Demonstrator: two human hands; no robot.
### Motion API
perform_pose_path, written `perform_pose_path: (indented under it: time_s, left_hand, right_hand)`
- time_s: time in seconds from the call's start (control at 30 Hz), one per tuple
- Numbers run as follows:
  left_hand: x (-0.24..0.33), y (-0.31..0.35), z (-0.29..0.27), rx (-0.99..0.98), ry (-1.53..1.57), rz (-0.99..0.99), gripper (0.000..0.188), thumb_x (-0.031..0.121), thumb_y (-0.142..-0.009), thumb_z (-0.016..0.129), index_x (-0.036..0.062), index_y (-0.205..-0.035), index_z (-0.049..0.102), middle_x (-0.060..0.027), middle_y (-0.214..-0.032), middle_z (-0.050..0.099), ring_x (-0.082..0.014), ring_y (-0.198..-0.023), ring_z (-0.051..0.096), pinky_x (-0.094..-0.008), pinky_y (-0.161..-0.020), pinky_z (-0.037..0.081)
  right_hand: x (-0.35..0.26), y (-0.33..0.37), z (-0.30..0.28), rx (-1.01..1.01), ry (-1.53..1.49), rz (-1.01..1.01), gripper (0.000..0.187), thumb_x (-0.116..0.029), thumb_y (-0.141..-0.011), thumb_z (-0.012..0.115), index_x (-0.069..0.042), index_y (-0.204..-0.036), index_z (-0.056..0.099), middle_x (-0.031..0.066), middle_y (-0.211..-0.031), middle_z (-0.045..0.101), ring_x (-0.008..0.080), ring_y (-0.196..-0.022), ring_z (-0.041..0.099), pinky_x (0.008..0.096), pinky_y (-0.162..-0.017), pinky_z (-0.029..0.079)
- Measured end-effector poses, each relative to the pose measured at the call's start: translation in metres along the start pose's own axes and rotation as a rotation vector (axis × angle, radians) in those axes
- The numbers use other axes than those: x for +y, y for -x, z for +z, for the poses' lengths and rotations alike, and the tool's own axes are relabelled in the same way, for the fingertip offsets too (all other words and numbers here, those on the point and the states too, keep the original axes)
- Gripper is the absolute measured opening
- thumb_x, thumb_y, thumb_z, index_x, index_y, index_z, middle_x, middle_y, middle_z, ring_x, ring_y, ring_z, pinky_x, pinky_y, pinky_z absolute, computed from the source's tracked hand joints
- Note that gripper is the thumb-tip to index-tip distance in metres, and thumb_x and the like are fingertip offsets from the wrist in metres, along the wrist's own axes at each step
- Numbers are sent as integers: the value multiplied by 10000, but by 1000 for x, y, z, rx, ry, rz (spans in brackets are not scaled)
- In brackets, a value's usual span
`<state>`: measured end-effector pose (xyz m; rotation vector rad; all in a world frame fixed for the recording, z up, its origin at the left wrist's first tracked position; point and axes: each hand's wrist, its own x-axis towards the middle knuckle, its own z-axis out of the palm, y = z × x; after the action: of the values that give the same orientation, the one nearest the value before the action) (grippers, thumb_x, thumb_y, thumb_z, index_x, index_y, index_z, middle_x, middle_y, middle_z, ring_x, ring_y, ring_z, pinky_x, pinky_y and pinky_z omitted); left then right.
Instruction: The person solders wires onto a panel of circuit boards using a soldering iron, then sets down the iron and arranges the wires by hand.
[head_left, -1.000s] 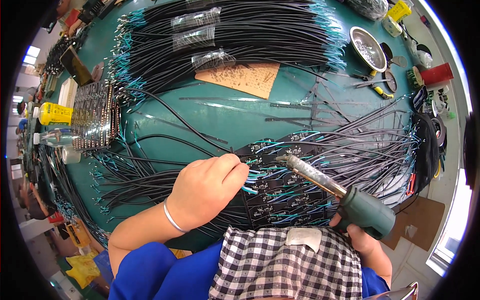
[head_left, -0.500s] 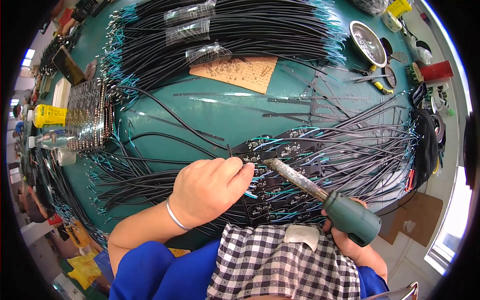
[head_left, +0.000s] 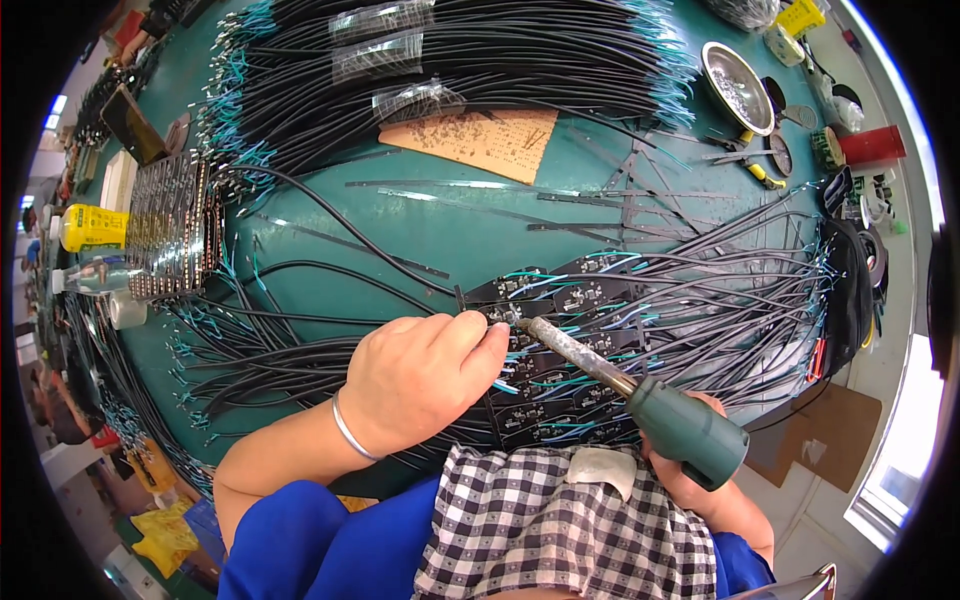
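Note:
My left hand [head_left: 420, 375], with a silver bangle at the wrist, is closed in a pinch at the left edge of a panel of black circuit boards [head_left: 590, 297]; whatever lies between thumb and forefinger is hidden. Around its handle, my right hand [head_left: 685, 485] grips a soldering iron [head_left: 690, 432] with a green body and a thick, stained metal barrel. The iron slants up and left, its tip on or just over a board close to my left fingertips. Black cables [head_left: 720, 285] with blue and teal wire ends run from the boards toward the right.
Across the back lies a large bundle of black cables [head_left: 480, 65] tied with clear tape. Before it is a piece of tan perforated board [head_left: 500, 150]. Thin dark strips [head_left: 430, 200] are scattered mid-table. A metal bowl [head_left: 735, 90] and yellow-handled pliers [head_left: 765, 178] sit at the back right.
The soldering iron and my right hand have shifted slightly left, bringing the tip nearer my left fingertips. My left hand has stayed in place.

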<state>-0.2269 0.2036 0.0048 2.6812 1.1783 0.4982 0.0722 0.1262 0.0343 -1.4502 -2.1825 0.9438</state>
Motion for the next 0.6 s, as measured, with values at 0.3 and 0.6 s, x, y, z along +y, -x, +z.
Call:
perform_pose_path:
  time_s: [0.3, 0.6]
  left_hand:
    - [-2, -3, 2, 63, -44, 36, 118, 104, -732, 651, 69, -840, 619, -9, -687, 450, -117, -548, 527, -252, -446, 439]
    - [3, 0, 2, -34, -21, -17, 213, 96, -725, 650, 80, -937, 661, -10, -775, 535, -148, -588, 556, -284, -482, 423]
  right_hand:
    - [-4, -4, -1, 13, 135, -87, 326, -132, -665, 688, -96, -989, 666, 81, -990, 647, 289, -941, 588, 379, -826, 496]
    - [-1, 9, -12, 45, -506, 370, 364, -146, -843, 590, -17, -1173, 505, 65, -883, 653, 158, -676, 630, 351, -805, 451]
